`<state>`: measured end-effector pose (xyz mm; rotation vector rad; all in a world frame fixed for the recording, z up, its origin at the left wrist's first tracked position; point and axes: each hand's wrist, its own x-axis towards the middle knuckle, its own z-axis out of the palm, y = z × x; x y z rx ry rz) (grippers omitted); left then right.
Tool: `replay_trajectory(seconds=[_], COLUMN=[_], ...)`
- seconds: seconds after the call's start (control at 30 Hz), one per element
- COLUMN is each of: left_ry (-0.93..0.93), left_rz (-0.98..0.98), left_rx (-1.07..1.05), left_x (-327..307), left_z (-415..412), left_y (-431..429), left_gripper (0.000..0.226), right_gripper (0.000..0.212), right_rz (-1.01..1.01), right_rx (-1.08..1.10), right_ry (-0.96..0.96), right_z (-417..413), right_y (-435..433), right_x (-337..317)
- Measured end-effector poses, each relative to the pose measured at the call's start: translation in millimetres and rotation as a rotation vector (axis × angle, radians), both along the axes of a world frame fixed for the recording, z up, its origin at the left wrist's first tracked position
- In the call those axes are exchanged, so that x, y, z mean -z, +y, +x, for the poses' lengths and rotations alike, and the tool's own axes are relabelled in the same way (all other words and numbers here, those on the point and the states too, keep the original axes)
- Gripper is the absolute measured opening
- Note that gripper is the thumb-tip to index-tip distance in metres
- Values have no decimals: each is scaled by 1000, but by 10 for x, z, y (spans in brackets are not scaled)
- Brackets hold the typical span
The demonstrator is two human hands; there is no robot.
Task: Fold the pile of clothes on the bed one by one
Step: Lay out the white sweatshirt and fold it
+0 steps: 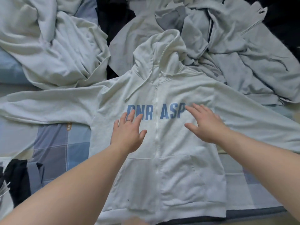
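Hoodie spread face up on the bed, zipped shut, hood pointing away, one sleeve stretched out to the left and the other sleeve to the right. Lies just in front of the unfolded heap, with the hood resting over the grey clothes there.

Left hand flat on the chest beside the zip, fingers straight and spread, gripping nothing. Right hand on the other side of the zip, also open with straight fingers. Slightly blurred, so cannot tell whether pressing the cloth or just above it.

Looks like smoothing ahead of the first fold. Likely trouble from here:

- Pushing too hard toward the hood probably bunches the soft cloth at the shoulders and skews the zip line, giving a crooked fold.
- Folding a sleeve across while the drawstring trails over the chest could trap it and leave a lump.
- Lifting the hood carelessly may drag a grey piece from the heap along with it, since the two overlap.
- Bringing in the right sleeve could snag the clothes it lies against.
- Bottom hem sits near the bed's edge, so a tug toward the body might slide it off.
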<state>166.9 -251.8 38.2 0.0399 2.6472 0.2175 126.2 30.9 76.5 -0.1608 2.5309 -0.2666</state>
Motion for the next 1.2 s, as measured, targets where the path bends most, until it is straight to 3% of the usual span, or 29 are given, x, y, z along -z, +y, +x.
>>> replay_trajectory(seconds=[0.17, 0.33, 0.57, 0.73, 0.87, 0.97, 1.2], left_ry=[83, 246, 435, 406, 265, 292, 272], left_rz=[61, 238, 470, 359, 329, 370, 448], left_rx=[-118, -276, -183, -159, -255, -346, -525], left_x=[7, 413, 1168, 1336, 1549, 1713, 1713], left_z=[-868, -1924, -3391, -4135, -4456, -4523, -4664], left_y=[230, 341, 545, 519, 462, 483, 512], left_gripper=[65, 62, 66, 64, 42, 30, 31], right_gripper=[70, 70, 81, 85, 84, 92, 21], right_rz=[-58, -173, -262, -269, -191, -136, 74], right_rx=[69, 201, 343, 612, 742, 820, 591], right_ry=[78, 164, 374, 310, 292, 246, 323], right_z=[-663, -1445, -2706, -3508, -3974, -4200, -4254], right_y=[178, 114, -324, -524, -647, -742, -662], right_x=[-46, 290, 1099, 1262, 1337, 1374, 1390])
